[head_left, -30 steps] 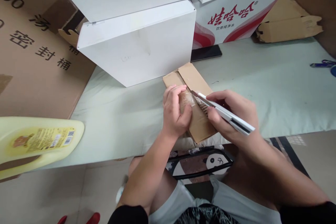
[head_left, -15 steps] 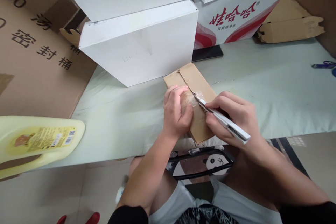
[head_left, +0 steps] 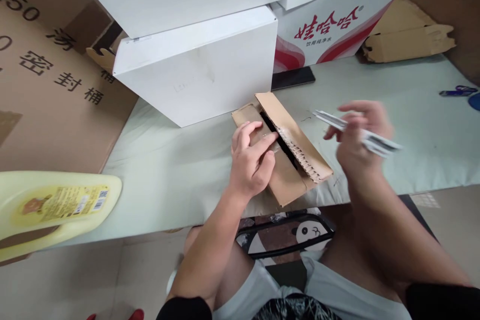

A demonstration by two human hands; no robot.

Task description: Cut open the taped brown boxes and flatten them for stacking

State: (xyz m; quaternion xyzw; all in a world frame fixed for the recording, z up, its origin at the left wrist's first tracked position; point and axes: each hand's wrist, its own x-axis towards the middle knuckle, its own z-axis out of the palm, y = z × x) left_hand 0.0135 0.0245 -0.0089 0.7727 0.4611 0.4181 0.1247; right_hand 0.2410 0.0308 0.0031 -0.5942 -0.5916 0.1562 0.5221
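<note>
A small brown cardboard box (head_left: 285, 180) lies on the cloth-covered table, with one top flap (head_left: 296, 132) raised along a dark slit. Torn tape and a ragged corrugated edge show on that flap. My left hand (head_left: 251, 160) rests on the box's other top panel, fingers apart, one fingertip at the slit by the raised flap. To the right of the box, in the air, my right hand (head_left: 362, 135) is closed around a white utility knife (head_left: 375, 142). The knife's tip points left toward the box, and its rear is smeared by motion.
White boxes (head_left: 202, 70) are stacked behind, with a dark flat object (head_left: 294, 78) at their foot. A pale yellow jug (head_left: 67, 202) lies at left beside a large carton (head_left: 56, 120). Folded cardboard (head_left: 408, 42) and purple-handled scissors (head_left: 459, 91) are at right.
The box's right flap has come up, opening a dark slit. My right hand has moved the knife off the box to the right. A left fingertip has shifted to the slit.
</note>
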